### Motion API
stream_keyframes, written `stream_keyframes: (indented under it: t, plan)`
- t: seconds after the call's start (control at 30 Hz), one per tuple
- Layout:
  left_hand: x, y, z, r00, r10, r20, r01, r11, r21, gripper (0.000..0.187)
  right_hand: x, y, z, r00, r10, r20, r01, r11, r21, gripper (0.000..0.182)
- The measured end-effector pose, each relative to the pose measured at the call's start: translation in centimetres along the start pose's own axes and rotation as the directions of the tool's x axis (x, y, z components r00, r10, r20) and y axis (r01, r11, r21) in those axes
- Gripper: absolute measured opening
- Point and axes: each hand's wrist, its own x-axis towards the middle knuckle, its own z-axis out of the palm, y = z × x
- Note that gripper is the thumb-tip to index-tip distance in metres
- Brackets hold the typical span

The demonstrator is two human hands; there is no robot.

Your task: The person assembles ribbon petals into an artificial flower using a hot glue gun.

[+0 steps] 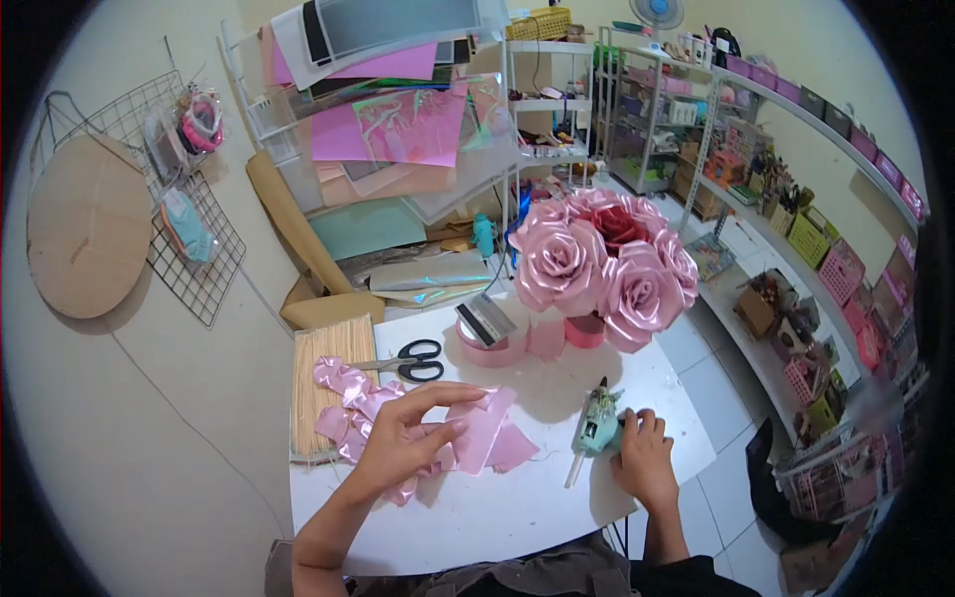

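Observation:
My left hand (pixel 406 438) pinches a piece of pink satin ribbon (pixel 479 430) between thumb and fingers above the white table. Another cut ribbon piece (pixel 514 448) lies just behind it. Several folded pink ribbon petals (pixel 350 386) are heaped beside and partly under my left wrist. On the right, my right hand (pixel 647 458) has its fingers curled at the handle of a mint-green glue gun (pixel 600 423); the handle is mostly hidden by the fingers. A clear glue stick (pixel 574 470) sticks out of the gun's rear, and its dark nozzle points away from me.
Black-handled scissors (pixel 420 360) rest partly on a bundle of thin wooden sticks (pixel 331 398). Behind are a pink ribbon roll (pixel 485 350) with a card on it and a bouquet of satin roses (pixel 557 261). Loaded shelves (pixel 756 234) line the right wall.

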Motion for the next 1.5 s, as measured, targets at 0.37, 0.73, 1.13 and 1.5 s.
stream_keyframes:
  t: [0.37,0.73,1.13,1.5]
  plan:
    - [0.0,-0.5,-1.8,0.998,0.043,-0.04,-0.041,0.998,0.055,0.027,0.0,0.6,-3.5,0.963,-0.144,-0.229,0.248,0.809,0.532,0.038]
    - [-1.2,0.0,0.4,0.954,0.226,-0.195,-0.2,0.969,0.146,0.039,-1.6,-5.9,-3.3,0.986,-0.147,0.083,-0.076,0.048,0.996,0.042]
    - [-1.8,-0.8,1.4,0.909,0.373,-0.188,-0.328,0.915,0.234,0.04,-0.6,-8.1,-3.2,0.933,-0.297,-0.202,0.292,0.302,0.907,0.021]
    - [-2.2,-0.4,1.4,0.906,0.394,-0.154,-0.339,0.895,0.291,0.04,-0.6,-7.8,-3.0,0.918,-0.368,-0.148,0.297,0.389,0.872,0.036]
